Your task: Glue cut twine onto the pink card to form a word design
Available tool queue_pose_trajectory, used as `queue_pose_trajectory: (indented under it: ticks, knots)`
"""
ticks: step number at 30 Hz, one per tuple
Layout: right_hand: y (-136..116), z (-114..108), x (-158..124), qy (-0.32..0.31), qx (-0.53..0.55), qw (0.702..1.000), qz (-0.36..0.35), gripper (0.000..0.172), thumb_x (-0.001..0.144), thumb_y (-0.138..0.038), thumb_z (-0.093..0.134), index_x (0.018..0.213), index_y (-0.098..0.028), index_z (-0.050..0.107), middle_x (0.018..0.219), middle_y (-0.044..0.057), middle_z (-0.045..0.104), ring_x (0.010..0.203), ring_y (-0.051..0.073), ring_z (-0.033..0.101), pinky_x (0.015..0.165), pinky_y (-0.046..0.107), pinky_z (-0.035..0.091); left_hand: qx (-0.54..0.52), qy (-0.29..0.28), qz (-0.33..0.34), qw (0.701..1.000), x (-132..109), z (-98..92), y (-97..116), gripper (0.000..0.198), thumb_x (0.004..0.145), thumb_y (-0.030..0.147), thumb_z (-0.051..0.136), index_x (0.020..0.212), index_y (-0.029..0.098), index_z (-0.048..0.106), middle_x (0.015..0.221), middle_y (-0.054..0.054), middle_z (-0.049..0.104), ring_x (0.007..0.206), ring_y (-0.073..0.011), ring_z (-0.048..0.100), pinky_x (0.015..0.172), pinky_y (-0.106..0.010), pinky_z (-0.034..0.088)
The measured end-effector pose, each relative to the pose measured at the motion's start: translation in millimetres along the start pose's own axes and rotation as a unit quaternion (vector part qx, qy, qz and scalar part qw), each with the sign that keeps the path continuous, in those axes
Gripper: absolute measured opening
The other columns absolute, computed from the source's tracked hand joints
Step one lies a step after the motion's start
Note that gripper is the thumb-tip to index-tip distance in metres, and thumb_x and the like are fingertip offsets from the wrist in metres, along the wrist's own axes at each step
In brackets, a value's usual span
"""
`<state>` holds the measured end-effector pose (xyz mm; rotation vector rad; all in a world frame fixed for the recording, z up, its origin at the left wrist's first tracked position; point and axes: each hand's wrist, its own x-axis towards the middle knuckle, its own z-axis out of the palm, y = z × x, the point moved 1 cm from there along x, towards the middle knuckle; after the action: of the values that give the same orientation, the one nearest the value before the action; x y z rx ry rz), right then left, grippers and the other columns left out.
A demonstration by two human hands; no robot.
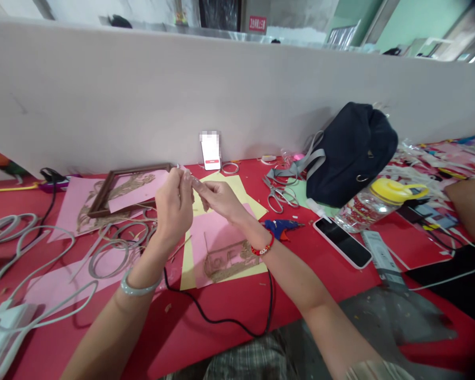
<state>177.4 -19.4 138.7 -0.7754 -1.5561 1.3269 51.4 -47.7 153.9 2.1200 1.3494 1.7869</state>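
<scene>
My left hand (pixel 174 203) is raised over the table with its fingers curled into a pinch. Fingertip to fingertip with it, my right hand (pixel 218 198) pinches too. Whatever lies between the fingers is too small or hidden to make out. Below them, a pink sheet (pixel 200 237) with a brown raised design (pixel 227 261) rests on yellow paper (pixel 184 274). Left of my hands, a brown frame (pixel 98 203) lies over pink sheets with similar brown designs. A blue glue gun (pixel 279 228) lies right of my right wrist, with scissors (pixel 276 198) behind it.
A lit phone (pixel 211 153) leans on the grey partition (pixel 142 95). To the right are a dark bag (pixel 350 153), a yellow-lidded bottle (pixel 364 208), another phone (pixel 342 243) and another person's hand (pixel 465 191). White cables (pixel 35 285) and a black cord (pixel 217 319) cross the red table (pixel 174 338).
</scene>
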Motion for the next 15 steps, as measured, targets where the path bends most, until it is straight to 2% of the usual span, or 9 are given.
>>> queue_pose_trajectory:
  ticks: [4, 9, 12, 15]
  knots:
    - [1.7, -0.5, 0.2, 0.001, 0.003, 1.0, 0.013, 0.066, 0.09, -0.076, 0.061, 0.057, -0.022, 0.042, 0.054, -0.006, 0.045, 0.053, 0.008, 0.044, 0.057, 0.022, 0.041, -0.027, -0.006, -0.009, 1.0, -0.1, 4.3, -4.8, 0.046, 0.11, 0.054, 0.043, 0.076, 0.024, 0.041, 0.061, 0.004, 0.043, 0.052, -0.0126, 0.04, 0.054, -0.031, 0.032]
    - [2.2, -0.4, 1.5, -0.055, 0.108, 0.99, 0.069, 0.063, 0.092, -0.064, 0.07, 0.055, -0.023, 0.039, 0.053, -0.008, 0.034, 0.051, 0.008, 0.04, 0.055, 0.025, 0.038, -0.122, -0.027, -0.024, 0.992, 0.9, 6.5, -10.6, 0.049, 0.107, 0.06, 0.048, 0.075, 0.023, 0.045, 0.061, 0.004, 0.042, 0.052, -0.0121, 0.041, 0.051, -0.03, 0.034]
    - [1.9, 0.2, 2.2, -0.089, 0.167, 0.978, 0.084, 0.056, 0.095, -0.058, 0.07, 0.059, -0.023, 0.046, 0.055, -0.008, 0.034, 0.052, 0.009, 0.034, 0.053, 0.026, 0.035, -0.19, -0.044, -0.054, 0.979, 1.0, 7.2, -13.7, 0.048, 0.105, 0.059, 0.053, 0.075, 0.022, 0.048, 0.063, 0.004, 0.043, 0.055, -0.0116, 0.044, 0.052, -0.027, 0.039]
    - [1.4, 0.9, 2.3, -0.094, 0.195, 0.973, 0.082, 0.051, 0.097, -0.056, 0.069, 0.063, -0.022, 0.051, 0.058, -0.007, 0.035, 0.053, 0.009, 0.031, 0.052, 0.026, 0.034, -0.259, -0.053, -0.084, 0.961, 1.4, 7.2, -17.5, 0.046, 0.104, 0.058, 0.057, 0.076, 0.022, 0.05, 0.066, 0.003, 0.046, 0.059, -0.012, 0.051, 0.054, -0.025, 0.044]
